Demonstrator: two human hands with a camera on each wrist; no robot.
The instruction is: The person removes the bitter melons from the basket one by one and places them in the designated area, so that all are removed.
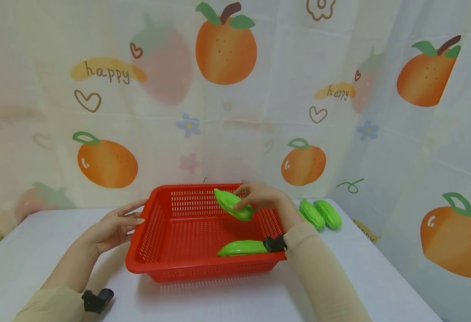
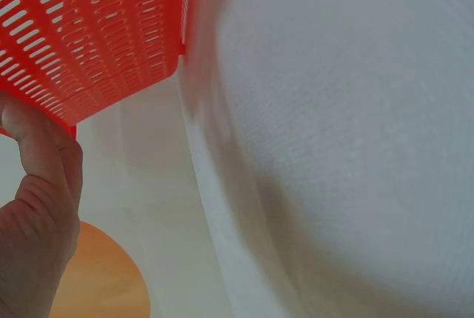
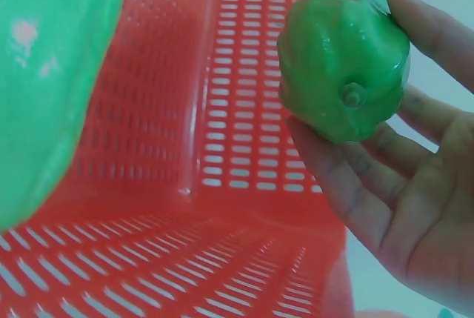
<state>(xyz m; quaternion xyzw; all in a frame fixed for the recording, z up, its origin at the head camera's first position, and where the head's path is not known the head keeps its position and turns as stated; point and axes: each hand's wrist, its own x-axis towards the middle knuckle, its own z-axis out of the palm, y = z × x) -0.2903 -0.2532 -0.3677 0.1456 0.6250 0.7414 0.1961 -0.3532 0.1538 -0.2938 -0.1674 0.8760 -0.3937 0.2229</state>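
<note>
A red plastic basket [image 1: 215, 264] with slotted walls stands on the white table. My left hand [image 1: 114, 228] grips its left rim; in the left wrist view bent fingers [image 2: 44, 144] meet the basket's edge. Over the basket's back right part, my right hand [image 1: 261, 197] holds a green, bumpy bitter melon [image 1: 231, 205]. Thumb and fingers lie around that melon in the right wrist view, its stem end facing the camera. Another bitter melon [image 1: 241, 247] lies inside along the front wall, its right end hidden by the right wrist.
More bitter melons [image 1: 327, 213] lie on the table right of the basket, partly hidden by the right arm. A curtain [image 1: 235, 125] printed with oranges hangs close behind the table [image 1: 14, 250]. Each wrist wears a black strap.
</note>
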